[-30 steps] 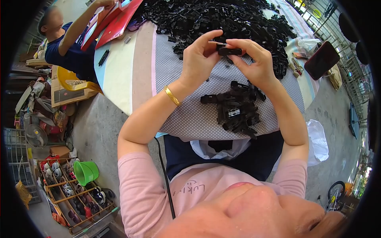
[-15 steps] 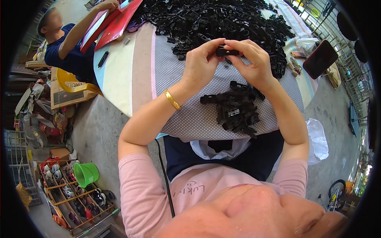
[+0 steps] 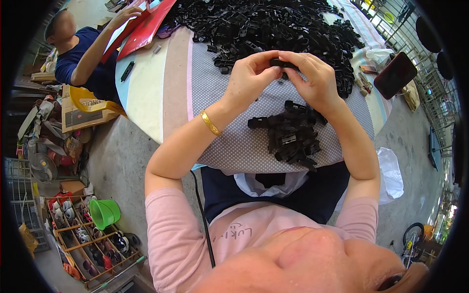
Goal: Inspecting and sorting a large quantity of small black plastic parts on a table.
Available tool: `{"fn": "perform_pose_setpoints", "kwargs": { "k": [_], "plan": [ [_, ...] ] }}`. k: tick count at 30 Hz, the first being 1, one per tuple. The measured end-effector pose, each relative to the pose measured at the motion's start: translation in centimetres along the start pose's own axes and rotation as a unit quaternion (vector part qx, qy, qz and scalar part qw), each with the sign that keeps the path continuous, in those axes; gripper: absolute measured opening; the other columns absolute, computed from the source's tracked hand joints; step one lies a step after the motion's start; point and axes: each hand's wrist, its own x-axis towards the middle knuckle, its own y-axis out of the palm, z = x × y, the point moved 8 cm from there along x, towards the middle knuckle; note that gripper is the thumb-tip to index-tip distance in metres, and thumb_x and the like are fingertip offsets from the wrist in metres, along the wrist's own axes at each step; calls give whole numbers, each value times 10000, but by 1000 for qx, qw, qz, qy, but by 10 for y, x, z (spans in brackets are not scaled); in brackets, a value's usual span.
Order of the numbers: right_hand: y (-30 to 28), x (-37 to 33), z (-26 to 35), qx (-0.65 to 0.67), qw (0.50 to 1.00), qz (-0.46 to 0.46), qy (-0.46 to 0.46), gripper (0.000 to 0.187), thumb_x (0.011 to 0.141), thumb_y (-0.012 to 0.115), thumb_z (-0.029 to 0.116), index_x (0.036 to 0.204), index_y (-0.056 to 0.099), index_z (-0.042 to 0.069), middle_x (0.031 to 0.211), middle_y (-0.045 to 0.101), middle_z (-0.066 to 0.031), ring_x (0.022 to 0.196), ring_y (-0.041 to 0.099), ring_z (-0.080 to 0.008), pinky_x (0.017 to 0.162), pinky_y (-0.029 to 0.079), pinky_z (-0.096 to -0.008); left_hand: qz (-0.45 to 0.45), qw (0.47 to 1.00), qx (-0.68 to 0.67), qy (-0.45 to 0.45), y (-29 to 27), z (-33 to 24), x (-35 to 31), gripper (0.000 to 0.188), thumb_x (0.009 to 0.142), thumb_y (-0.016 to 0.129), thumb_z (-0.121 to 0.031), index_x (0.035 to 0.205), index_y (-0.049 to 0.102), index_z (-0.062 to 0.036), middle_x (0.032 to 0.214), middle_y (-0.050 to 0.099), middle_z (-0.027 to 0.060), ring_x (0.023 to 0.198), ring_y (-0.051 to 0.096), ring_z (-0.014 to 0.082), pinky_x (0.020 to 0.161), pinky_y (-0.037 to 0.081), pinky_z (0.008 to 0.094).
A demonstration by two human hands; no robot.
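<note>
Both my hands meet over the table and grip one small black plastic part [image 3: 282,63] between them. My left hand [image 3: 251,78], below a gold bangle [image 3: 210,123], pinches its left end. The fingers of my right hand [image 3: 313,78] close on its right end and cover much of it, so its exact kind cannot be made out. Beyond my hands spreads a large heap of similar black plastic parts [image 3: 264,29]. Nearer to me, between my forearms, lies a smaller pile of black parts [image 3: 292,136] on the dotted cloth.
A striped and dotted cloth covers the round table [image 3: 176,73]. On the right a phone [image 3: 395,75] stands propped up. A person [image 3: 80,53] at the left handles a red folder [image 3: 146,31]. One black part [image 3: 127,71] lies apart. A green bucket [image 3: 104,214] sits by a shoe rack [image 3: 93,244].
My fingers have shifted around the black part, now covering more of it and tilting it slightly. The person at the left has lowered an arm at the folder.
</note>
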Motion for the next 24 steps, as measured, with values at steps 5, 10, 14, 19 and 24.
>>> {"fn": "perform_pose_setpoints", "kwargs": {
  "k": [5, 10, 14, 19, 24],
  "plan": [
    [1, 0, -12, 87, 994, 13, 67, 394, 694, 679, 27, 1077, 602, 88, 904, 634, -54, 823, 617, -182, 689, 517, -276, -8, 1000, -24, -2, -3, 4, 3, 295, 839, 578, -6, 1125, 546, 59, 998, 621, 122, 865, 612, 140, 783, 520, 254],
    [23, -13, -48, 382, 873, 105, 285, 400, 784, 682, 154, 1141, 567, 13, 1018, 614, -94, 918, 589, -114, 762, 496, -240, 15, 998, 44, 50, -2, -15, 2, 396, 840, 569, 2, 1227, 486, 4, 1024, 616, 108, 902, 600, 137, 841, 503, 269],
    [22, -15, -49, 387, 860, 136, 305, 362, 795, 672, 128, 1122, 580, 3, 1005, 628, -90, 894, 606, -114, 765, 495, -232, 33, 995, 75, 52, 1, -19, 1, 448, 834, 569, 11, 1265, 453, -18, 1025, 615, 109, 901, 598, 132, 844, 499, 270],
    [5, -4, -32, 325, 921, 89, 197, 271, 821, 638, 78, 1078, 608, -2, 940, 646, -68, 867, 613, -109, 768, 497, -231, 45, 996, 49, 56, 5, -26, -4, 461, 830, 575, 13, 1270, 440, -13, 1019, 615, 109, 908, 596, 134, 850, 497, 275],
    [2, -4, -54, 402, 876, 60, 260, 303, 906, 535, 239, 1083, 600, 2, 958, 641, -76, 787, 616, -107, 732, 502, -227, 79, 993, 76, 35, 7, -17, -1, 325, 826, 579, 22, 1142, 503, 24, 1015, 612, 105, 924, 600, 140, 836, 501, 268]
  ]
}}
